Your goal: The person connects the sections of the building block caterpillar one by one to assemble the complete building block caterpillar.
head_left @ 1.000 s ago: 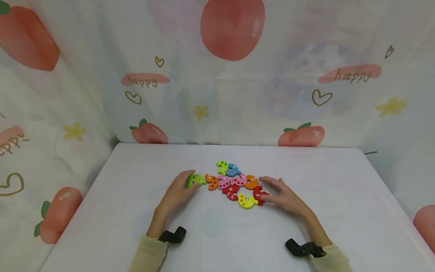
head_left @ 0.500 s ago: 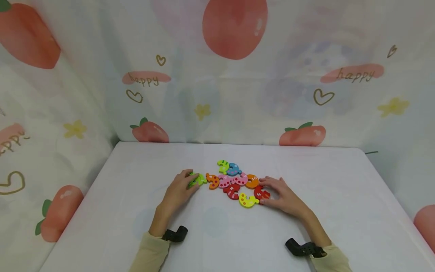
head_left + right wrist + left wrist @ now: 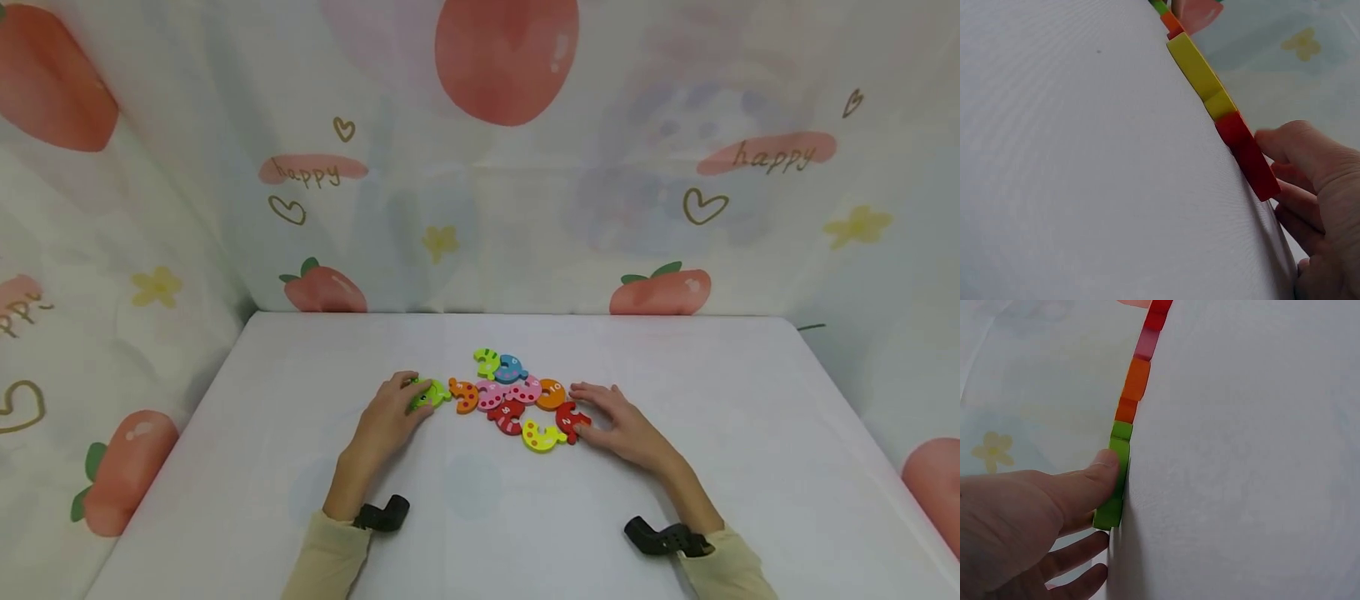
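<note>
In the head view, my left hand [image 3: 388, 412] pinches a green wooden puzzle piece [image 3: 433, 393] with thumb on its near edge and fingers on its far side. The left wrist view shows the thumb [image 3: 1105, 464] against its edge. Its right end meets an orange piece [image 3: 466, 396]. At the right end of the group, my right hand [image 3: 628, 425] spreads loosely round a red piece [image 3: 568, 421] marked 2. The thumb overlaps that piece's lower right, and the forefinger lies beyond its top. In the right wrist view the thumb tip [image 3: 1266, 139] is right at the red piece's edge.
Several more numbered animal-shaped pieces lie joined between the hands: pink [image 3: 491, 394], orange [image 3: 551, 394], striped red [image 3: 506, 417], yellow [image 3: 542, 436], blue [image 3: 512, 368] and striped green [image 3: 486, 362]. The white table [image 3: 457, 533] meets a printed cloth [image 3: 487, 208] at its back.
The left hand has turned the green piece slightly against the orange one. The right thumb moved below the red piece, then back up over it. The view has shifted a little.
</note>
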Action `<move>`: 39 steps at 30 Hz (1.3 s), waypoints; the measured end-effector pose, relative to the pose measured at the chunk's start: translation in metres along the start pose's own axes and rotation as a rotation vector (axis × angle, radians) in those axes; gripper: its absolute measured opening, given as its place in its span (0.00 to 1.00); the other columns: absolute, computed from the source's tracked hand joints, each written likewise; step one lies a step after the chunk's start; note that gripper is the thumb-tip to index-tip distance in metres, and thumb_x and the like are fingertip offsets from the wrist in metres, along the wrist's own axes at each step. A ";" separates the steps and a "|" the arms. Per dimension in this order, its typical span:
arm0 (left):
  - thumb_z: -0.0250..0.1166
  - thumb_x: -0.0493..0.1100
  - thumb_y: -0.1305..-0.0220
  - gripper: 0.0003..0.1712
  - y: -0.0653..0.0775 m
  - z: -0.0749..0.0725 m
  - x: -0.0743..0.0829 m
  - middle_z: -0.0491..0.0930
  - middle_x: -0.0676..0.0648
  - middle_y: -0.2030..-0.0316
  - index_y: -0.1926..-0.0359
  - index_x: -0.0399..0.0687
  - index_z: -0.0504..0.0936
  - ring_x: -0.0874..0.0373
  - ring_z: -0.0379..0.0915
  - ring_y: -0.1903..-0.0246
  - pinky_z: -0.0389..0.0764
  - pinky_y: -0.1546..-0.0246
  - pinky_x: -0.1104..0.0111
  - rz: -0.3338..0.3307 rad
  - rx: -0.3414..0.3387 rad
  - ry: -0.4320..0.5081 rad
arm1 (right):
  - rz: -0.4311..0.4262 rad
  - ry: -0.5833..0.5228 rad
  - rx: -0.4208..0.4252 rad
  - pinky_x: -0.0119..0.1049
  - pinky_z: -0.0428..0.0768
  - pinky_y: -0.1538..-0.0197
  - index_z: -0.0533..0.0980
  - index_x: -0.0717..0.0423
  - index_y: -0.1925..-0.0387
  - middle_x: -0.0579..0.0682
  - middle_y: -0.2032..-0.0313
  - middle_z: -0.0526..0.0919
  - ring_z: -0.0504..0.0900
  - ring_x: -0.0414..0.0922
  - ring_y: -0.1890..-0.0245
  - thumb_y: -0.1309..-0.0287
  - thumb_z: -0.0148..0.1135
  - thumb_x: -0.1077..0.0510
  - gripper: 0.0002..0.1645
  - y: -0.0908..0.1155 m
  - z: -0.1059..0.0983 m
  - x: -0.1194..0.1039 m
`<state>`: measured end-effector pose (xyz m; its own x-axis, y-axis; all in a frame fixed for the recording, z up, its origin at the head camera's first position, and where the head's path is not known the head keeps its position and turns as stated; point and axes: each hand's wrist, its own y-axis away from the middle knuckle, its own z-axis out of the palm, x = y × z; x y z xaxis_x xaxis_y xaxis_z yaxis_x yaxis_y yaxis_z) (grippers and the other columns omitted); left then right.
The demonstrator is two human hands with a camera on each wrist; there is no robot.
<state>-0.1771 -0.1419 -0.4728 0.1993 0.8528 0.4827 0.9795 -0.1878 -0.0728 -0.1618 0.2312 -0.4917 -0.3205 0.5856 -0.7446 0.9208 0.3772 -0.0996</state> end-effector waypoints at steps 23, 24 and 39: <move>0.66 0.39 0.38 0.23 0.005 -0.021 -0.001 0.74 0.46 0.36 0.42 0.39 0.79 0.47 0.64 0.32 0.69 0.33 0.54 0.014 -0.099 -0.044 | 0.035 0.041 -0.043 0.67 0.41 0.27 0.71 0.55 0.38 0.59 0.32 0.66 0.59 0.60 0.29 0.48 0.70 0.51 0.36 -0.002 0.001 -0.004; 0.66 0.39 0.38 0.23 0.005 -0.021 -0.002 0.74 0.46 0.36 0.42 0.40 0.79 0.47 0.64 0.32 0.69 0.33 0.54 0.015 -0.096 -0.043 | 0.032 0.044 -0.047 0.67 0.42 0.27 0.70 0.55 0.37 0.60 0.32 0.66 0.59 0.60 0.29 0.47 0.69 0.53 0.36 -0.002 0.001 -0.004; 0.66 0.39 0.39 0.22 0.007 -0.020 -0.001 0.74 0.46 0.36 0.43 0.39 0.79 0.48 0.65 0.33 0.72 0.35 0.54 0.020 -0.081 -0.028 | 0.084 0.186 0.096 0.64 0.70 0.38 0.69 0.59 0.35 0.64 0.34 0.65 0.63 0.63 0.35 0.44 0.53 0.71 0.32 0.001 -0.001 -0.011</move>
<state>-0.1710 -0.1539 -0.4570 0.2208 0.8616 0.4571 0.9700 -0.2429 -0.0109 -0.1577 0.2259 -0.4827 -0.2688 0.7378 -0.6192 0.9601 0.2567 -0.1109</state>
